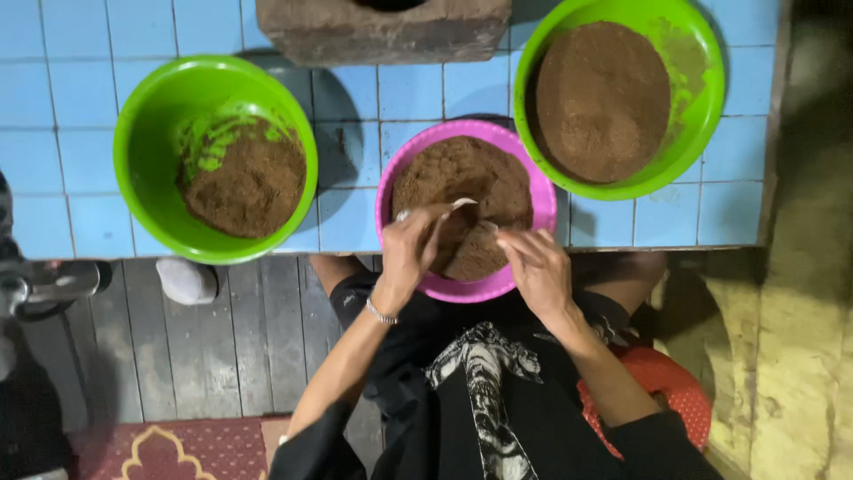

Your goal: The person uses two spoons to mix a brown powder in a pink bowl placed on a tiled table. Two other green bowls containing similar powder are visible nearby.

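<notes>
A pink bowl (533, 191) full of brown powder (462, 178) sits at the near edge of the blue tiled table (53, 98). My left hand (410, 249), with a ring and a thin bracelet, reaches over the bowl's near rim and pinches a small pale spoon-like piece (463, 203) above the powder. My right hand (538, 267) comes in from the right over the same rim. Its fingers are close together, with the tips at the powder. Whether they hold anything is not visible.
A green bowl (147, 133) with brown powder and green smears stands to the left, and a second green bowl (702, 107) of brown powder at the back right. A dark stone block (382, 31) is behind. Below are a wooden floor, a red stool (675, 382) and a patterned rug (178, 449).
</notes>
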